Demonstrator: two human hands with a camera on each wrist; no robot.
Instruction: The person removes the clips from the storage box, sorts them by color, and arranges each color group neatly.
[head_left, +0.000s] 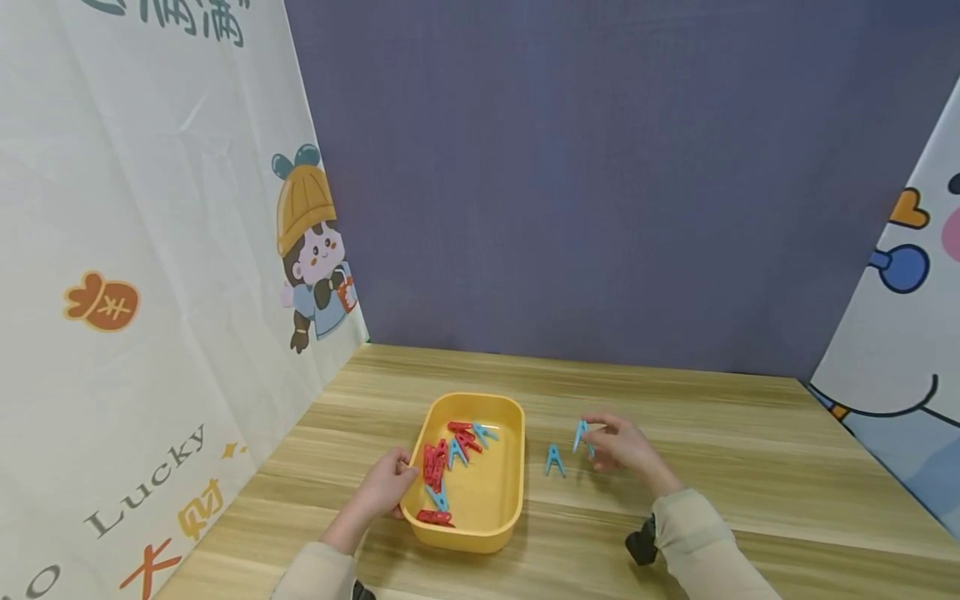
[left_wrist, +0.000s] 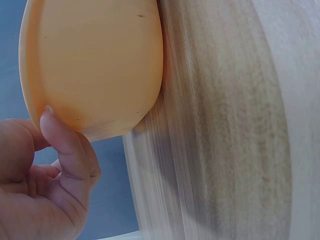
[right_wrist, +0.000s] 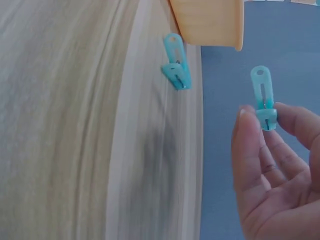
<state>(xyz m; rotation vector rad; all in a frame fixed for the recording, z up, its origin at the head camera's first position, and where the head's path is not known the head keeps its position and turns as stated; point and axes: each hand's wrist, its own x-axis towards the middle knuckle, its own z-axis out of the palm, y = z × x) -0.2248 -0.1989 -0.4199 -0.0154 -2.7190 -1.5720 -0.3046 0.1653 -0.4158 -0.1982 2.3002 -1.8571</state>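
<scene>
A yellow plastic tub [head_left: 487, 500] stands on the table with red clothespins [head_left: 435, 467] and a few blue clothespins [head_left: 457, 452] inside, mostly along its left side. My left hand [head_left: 388, 482] grips the tub's left rim; in the left wrist view the thumb and fingers [left_wrist: 65, 145] pinch that edge. Right of the tub, my right hand [head_left: 618, 443] pinches a blue clothespin [right_wrist: 263, 97] between thumb and fingertips, raised off the table. Another blue clothespin [head_left: 554, 460] lies on the table between the tub and my right hand.
The wooden table [head_left: 720, 467] runs back to a dark blue-grey backdrop [head_left: 570, 183]. A white printed sheet [head_left: 172, 250] with cartoon figures and lettering hangs at the left, and another printed sheet [head_left: 892, 350] hangs at the right.
</scene>
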